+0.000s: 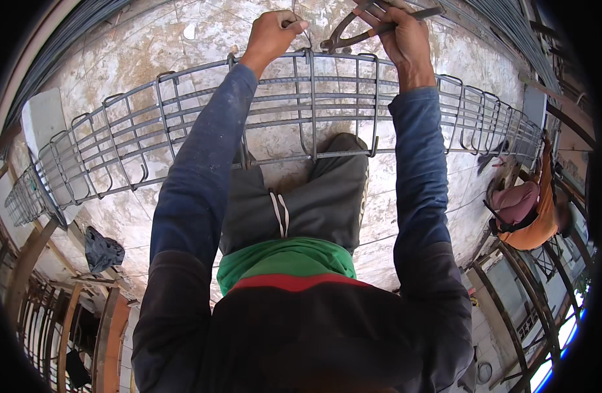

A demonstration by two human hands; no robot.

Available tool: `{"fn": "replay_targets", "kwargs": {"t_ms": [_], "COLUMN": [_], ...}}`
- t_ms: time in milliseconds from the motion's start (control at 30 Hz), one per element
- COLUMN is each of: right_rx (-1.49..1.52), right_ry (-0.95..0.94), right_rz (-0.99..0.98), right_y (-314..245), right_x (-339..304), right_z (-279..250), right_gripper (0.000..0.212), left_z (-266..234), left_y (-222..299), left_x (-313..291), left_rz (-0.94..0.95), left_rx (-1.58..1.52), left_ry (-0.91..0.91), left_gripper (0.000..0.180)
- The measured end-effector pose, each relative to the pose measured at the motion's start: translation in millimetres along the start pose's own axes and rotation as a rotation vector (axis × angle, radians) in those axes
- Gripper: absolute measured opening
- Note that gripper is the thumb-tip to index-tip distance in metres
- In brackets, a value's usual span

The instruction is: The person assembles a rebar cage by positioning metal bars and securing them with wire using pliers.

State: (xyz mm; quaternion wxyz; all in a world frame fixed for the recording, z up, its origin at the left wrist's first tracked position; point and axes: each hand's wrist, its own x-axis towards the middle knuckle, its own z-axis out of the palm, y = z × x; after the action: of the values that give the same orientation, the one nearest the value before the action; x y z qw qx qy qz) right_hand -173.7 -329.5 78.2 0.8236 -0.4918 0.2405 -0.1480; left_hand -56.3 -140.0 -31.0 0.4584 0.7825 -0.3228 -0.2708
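Note:
A long rebar cage (313, 98) of steel bars and bent stirrups runs from side to side in front of me, across my legs. Just beyond its far top bar, my left hand (273, 38) is closed in a pinch at a thin wire (308, 40) that leads down to a stirrup joint. My right hand (405, 42) grips a pair of dark pincers (347, 42) by the handles, fingers partly between them. The pincers' jaws sit close to that joint, slightly to its right; whether they touch the wire cannot be made out.
Long steel rods (510, 33) lie at the far right and more rods (65, 46) at the far left. Another person in orange (533, 219) crouches by the cage's right end. A dark cloth (103, 250) lies on the stained floor at left, near wooden frames (68, 321).

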Motion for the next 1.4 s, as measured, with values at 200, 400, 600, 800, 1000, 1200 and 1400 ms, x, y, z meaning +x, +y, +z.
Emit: {"fn": "replay_targets", "kwargs": {"t_ms": [200, 400, 600, 800, 1000, 1200, 1400], "right_rx": [0.066, 0.216, 0.253, 0.111, -0.725, -1.131, -0.636], "right_ry": [-0.189, -0.419, -0.184, 0.062, 0.636, 0.708, 0.227], "right_rz": [0.225, 0.409, 0.31, 0.338, 0.053, 0.07, 0.261], "right_y": [14, 27, 60, 56, 68, 63, 22], "right_x": [52, 88, 98, 97, 102, 104, 67], "right_z": [-18, -21, -5, 35, 61, 41, 12], "right_gripper": [0.057, 0.055, 0.029, 0.033, 0.056, 0.063, 0.05], "left_z": [6, 8, 5, 12, 19, 74, 57], "left_y": [2, -6, -5, 1, 50, 46, 37], "left_x": [-12, -10, -9, -6, 20, 44, 53], "left_rz": [-0.092, -0.113, -0.131, -0.031, -0.103, -0.263, -0.285], "left_rx": [-0.329, -0.323, -0.282, -0.304, -0.127, -0.104, -0.674], "left_ry": [-0.017, -0.007, 0.006, 0.165, -0.132, 0.095, -0.338], "left_gripper": [0.029, 0.029, 0.03, 0.049, 0.053, 0.039, 0.018]}}
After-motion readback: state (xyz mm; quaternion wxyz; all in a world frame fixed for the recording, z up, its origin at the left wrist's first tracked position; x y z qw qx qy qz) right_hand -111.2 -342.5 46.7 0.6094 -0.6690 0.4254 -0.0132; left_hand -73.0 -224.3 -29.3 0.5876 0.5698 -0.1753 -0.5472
